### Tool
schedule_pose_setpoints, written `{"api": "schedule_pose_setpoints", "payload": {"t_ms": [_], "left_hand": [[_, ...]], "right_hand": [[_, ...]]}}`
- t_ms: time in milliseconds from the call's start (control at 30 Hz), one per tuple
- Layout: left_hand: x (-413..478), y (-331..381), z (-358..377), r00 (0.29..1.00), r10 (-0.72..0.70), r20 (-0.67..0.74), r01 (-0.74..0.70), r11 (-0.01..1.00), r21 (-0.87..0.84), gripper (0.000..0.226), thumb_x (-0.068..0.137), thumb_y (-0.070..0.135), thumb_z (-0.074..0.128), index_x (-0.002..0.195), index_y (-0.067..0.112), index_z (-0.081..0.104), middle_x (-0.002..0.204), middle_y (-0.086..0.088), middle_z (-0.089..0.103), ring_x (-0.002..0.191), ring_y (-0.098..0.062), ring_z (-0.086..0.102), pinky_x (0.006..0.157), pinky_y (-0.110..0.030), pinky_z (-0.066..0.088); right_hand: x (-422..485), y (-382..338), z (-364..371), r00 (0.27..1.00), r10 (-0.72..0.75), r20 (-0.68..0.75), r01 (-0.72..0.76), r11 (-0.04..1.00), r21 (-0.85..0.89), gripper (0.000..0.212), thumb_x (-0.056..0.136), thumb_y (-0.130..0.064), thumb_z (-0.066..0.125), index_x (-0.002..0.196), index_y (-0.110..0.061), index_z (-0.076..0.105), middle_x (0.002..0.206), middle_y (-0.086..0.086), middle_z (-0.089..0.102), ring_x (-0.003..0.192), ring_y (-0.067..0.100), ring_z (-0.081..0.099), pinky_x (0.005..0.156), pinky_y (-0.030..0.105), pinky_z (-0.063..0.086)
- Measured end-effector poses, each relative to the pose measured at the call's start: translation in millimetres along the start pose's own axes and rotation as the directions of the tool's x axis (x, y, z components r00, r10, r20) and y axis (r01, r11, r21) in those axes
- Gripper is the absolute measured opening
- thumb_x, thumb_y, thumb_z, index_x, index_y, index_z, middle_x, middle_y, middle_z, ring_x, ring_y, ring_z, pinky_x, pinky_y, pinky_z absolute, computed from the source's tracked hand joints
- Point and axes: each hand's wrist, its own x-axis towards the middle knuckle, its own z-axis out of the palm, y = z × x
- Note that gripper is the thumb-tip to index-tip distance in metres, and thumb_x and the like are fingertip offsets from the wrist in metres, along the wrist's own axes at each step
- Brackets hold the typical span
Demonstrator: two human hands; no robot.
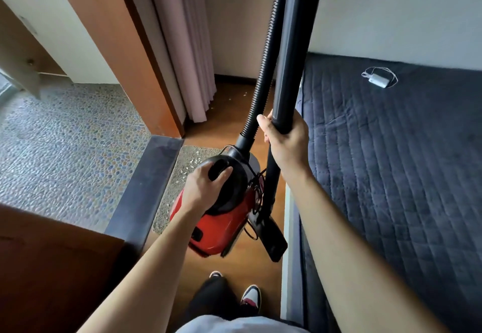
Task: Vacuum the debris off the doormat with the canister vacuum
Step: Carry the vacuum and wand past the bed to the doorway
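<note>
A red canister vacuum (216,231) with a black top hangs above the wooden floor. My left hand (203,189) grips its black carry handle. My right hand (285,137) holds the thick black wand (292,53), which stands nearly upright; its floor nozzle (271,241) sits low beside the canister. A ribbed black hose (266,56) rises from the canister's front. The grey speckled doormat (180,176) lies under and left of the canister, with white debris (194,163) scattered on it. More white crumbs (243,94) lie on the floor further ahead.
A bed with a dark quilted cover (404,163) fills the right side, a white charger (378,80) on it. A dark raised sill (146,184) borders a pebble-tiled floor (65,145) on the left. A pale curtain (193,59) and wooden door frame (122,45) stand ahead. My shoes (250,296) are below.
</note>
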Motion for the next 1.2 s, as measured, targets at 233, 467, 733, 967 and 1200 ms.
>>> {"api": "schedule_pose_setpoints", "payload": {"t_ms": [233, 467, 733, 967, 1200], "left_hand": [[87, 19, 26, 1.0, 0.009, 0.017, -0.009, 1.0, -0.005, 0.052, 0.079, 0.064, 0.058, 0.1, 0.018, 0.075, 0.091, -0.004, 0.074, 0.084, -0.024, 0.068, 0.074, -0.034, 0.055], [208, 32, 49, 0.998, 0.033, 0.061, -0.034, 0.999, 0.014, 0.039, 0.089, 0.051, 0.067, 0.104, 0.015, 0.074, 0.096, -0.008, 0.075, 0.091, -0.029, 0.069, 0.078, -0.036, 0.054], [363, 55, 63, 0.989, 0.041, 0.14, -0.043, 0.999, 0.005, 0.036, 0.091, 0.047, 0.068, 0.108, 0.015, 0.073, 0.099, -0.007, 0.074, 0.092, -0.028, 0.069, 0.079, -0.037, 0.055], [458, 77, 63, 0.985, 0.07, 0.154, -0.071, 0.997, 0.0, 0.033, 0.093, 0.044, 0.067, 0.107, 0.014, 0.073, 0.099, -0.006, 0.073, 0.09, -0.024, 0.068, 0.081, -0.039, 0.056], [538, 94, 81, 0.985, 0.07, 0.157, -0.066, 0.997, -0.031, 0.034, 0.094, 0.043, 0.066, 0.113, 0.016, 0.072, 0.103, -0.004, 0.073, 0.092, -0.021, 0.069, 0.082, -0.038, 0.058]], "right_hand": [[82, 23, -1, 0.999, 0.0, -0.045, 0.001, 1.0, 0.022, 0.021, 0.087, -0.017, 0.076, 0.08, -0.021, 0.057, 0.065, -0.002, 0.057, 0.052, 0.007, 0.054, 0.056, 0.022, 0.046], [188, 64, 19, 0.995, 0.052, -0.091, -0.05, 0.999, 0.016, 0.019, 0.086, -0.021, 0.077, 0.079, -0.019, 0.06, 0.065, -0.003, 0.06, 0.051, 0.011, 0.055, 0.058, 0.029, 0.048], [332, 97, 64, 0.977, 0.137, -0.163, -0.142, 0.99, -0.02, 0.025, 0.09, -0.016, 0.079, 0.082, -0.027, 0.059, 0.07, -0.006, 0.061, 0.055, -0.001, 0.058, 0.059, 0.017, 0.047], [426, 115, 88, 0.975, 0.111, -0.191, -0.117, 0.993, -0.016, 0.023, 0.086, -0.022, 0.082, 0.083, -0.027, 0.06, 0.076, -0.001, 0.065, 0.06, 0.003, 0.062, 0.061, 0.02, 0.05], [509, 132, 95, 0.982, 0.06, -0.18, -0.072, 0.996, -0.06, 0.026, 0.09, -0.01, 0.078, 0.083, -0.026, 0.059, 0.071, -0.006, 0.06, 0.054, -0.006, 0.058, 0.056, 0.013, 0.047]]}}
